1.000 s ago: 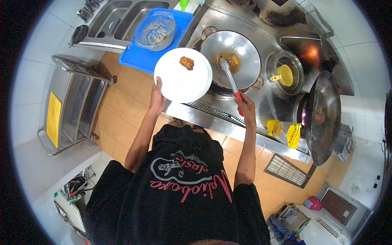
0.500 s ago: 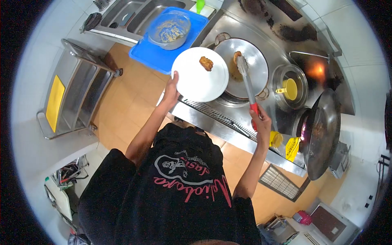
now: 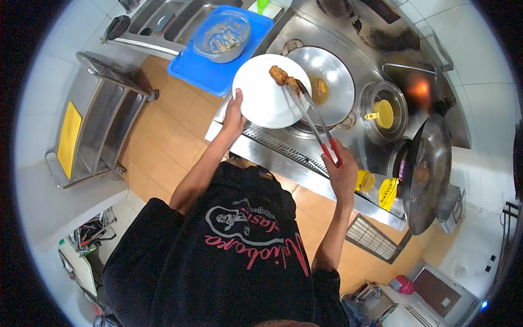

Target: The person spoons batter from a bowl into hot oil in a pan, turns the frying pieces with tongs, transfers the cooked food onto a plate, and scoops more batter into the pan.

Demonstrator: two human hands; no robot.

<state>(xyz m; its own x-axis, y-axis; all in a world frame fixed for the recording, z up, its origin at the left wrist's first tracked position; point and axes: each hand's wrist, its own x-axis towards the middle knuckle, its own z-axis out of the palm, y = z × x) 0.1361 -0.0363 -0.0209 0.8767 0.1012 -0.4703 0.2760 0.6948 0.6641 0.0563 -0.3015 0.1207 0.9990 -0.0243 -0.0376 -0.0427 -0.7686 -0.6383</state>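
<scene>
My left hand (image 3: 235,115) grips the near-left rim of a round white plate (image 3: 259,103). In my right hand (image 3: 342,166) are metal tongs with red handles (image 3: 331,152), their tips over the plate. A browned fried piece (image 3: 293,83) is at the tong tips; whether they still pinch it I cannot tell. Beside it on the plate lies another fried piece (image 3: 278,74). Partly behind the plate, a wide metal pan (image 3: 338,73) with loop handles holds a little oil and one more fried piece (image 3: 321,86).
A batter-smeared bowl (image 3: 220,41) stands on a blue tray (image 3: 190,71) at the left. Right of the pan, a yellow cup (image 3: 383,114) sits in a metal bowl. Further right, a large dark wok (image 3: 430,180) stands tilted beside a flame. A burner (image 3: 420,90) glows behind.
My right hand has brought the tongs from the pan leftward over the plate, with a fried piece at their tips. The plate has shifted slightly right and up toward the pan.
</scene>
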